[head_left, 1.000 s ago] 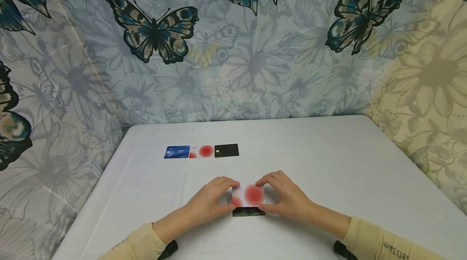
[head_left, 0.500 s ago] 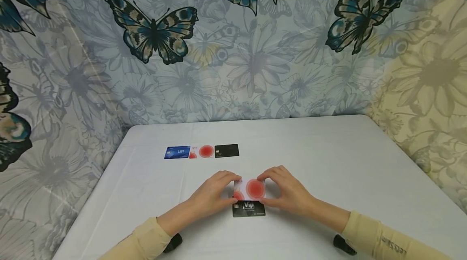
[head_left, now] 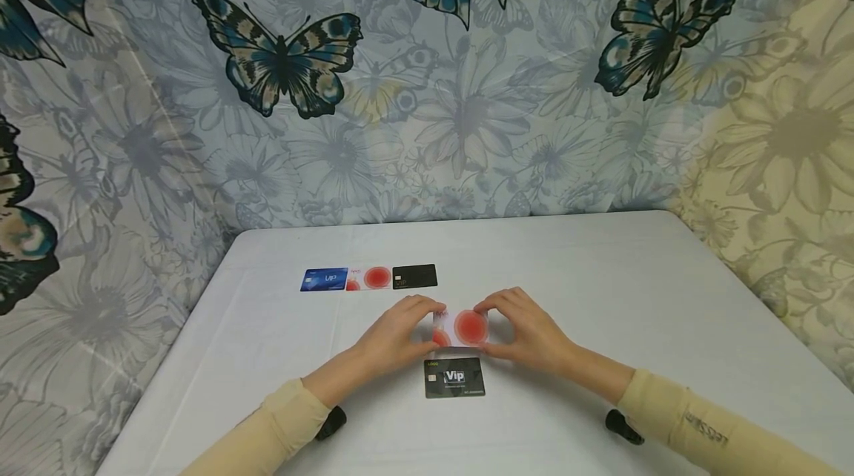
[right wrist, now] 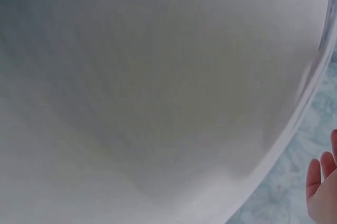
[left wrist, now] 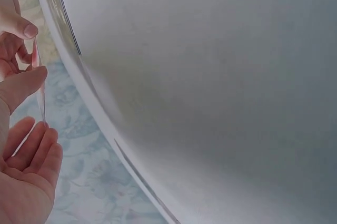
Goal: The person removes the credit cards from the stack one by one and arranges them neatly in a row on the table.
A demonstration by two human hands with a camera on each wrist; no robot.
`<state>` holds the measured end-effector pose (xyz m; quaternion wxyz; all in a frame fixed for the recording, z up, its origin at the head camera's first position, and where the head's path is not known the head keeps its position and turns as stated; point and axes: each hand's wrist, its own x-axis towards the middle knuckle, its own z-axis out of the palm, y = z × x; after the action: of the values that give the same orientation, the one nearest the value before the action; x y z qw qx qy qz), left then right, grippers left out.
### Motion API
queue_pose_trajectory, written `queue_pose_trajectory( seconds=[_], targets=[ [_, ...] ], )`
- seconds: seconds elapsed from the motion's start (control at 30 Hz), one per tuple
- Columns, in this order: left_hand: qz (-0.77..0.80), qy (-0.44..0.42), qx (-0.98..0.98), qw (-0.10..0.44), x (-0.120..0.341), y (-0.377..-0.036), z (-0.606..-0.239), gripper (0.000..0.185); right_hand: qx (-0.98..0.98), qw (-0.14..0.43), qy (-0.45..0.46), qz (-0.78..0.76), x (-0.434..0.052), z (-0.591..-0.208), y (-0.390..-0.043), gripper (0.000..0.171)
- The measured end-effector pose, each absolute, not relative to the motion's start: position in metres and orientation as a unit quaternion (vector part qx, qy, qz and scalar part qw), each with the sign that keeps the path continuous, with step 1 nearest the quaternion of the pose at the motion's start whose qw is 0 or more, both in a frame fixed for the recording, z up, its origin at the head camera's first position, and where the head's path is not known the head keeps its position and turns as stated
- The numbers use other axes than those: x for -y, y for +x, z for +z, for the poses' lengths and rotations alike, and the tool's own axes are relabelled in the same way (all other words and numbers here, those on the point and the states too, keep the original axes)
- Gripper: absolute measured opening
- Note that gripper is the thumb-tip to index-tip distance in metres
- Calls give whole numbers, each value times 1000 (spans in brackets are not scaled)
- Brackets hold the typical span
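Both hands hold a white card with red circles (head_left: 471, 328) by its sides, above the white table. My left hand (head_left: 398, 334) pinches its left edge between thumb and fingers, and my right hand (head_left: 534, 329) pinches the right edge. Seen from the left wrist, the card (left wrist: 41, 100) appears nearly edge-on. Closer to me, a black card marked "Vip" (head_left: 455, 385) lies flat on the table, just below the held one. In the right wrist view only a few fingers (right wrist: 313, 179) show at the lower right; the card is out of that frame.
Farther back on the table (head_left: 567, 261), a row of cards lies side by side: a blue VIP card (head_left: 324, 279), a white card with red circles (head_left: 376, 278) and a black card (head_left: 414, 276). Behind the table hangs a butterfly-patterned backdrop (head_left: 467, 127).
Both hands have moved the red-circled card away from me, toward the back row. The black Vip card, mostly covered before, now shows whole and has stayed in place.
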<state>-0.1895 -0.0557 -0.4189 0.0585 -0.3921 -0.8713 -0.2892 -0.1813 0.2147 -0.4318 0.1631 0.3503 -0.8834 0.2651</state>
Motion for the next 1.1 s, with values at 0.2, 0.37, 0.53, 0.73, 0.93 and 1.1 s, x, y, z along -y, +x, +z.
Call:
queue_pose_trajectory(
  seconds=[0.2,0.37,0.53,0.73,0.93,1.1],
  targets=[
    [-279,-390,876,60,51,-202,-421,52,879,174,358,262,-218,-433,-192,52],
    [-267,-393,877,68,47,-213,-421,52,892,153,341,256,-221,-431,-201,51],
    [-254,-394,881,69,43,-224,-421,53,899,141,329,252,-224,-431,-211,51],
    [-252,-400,879,69,39,-234,-421,53,895,153,340,244,-228,-433,-222,50],
    [-246,-390,885,63,36,-243,-423,54,889,169,354,238,-230,-433,-232,50],
    [-244,-385,888,57,33,-250,-425,54,897,154,344,231,-231,-434,-239,50]
  ],
)
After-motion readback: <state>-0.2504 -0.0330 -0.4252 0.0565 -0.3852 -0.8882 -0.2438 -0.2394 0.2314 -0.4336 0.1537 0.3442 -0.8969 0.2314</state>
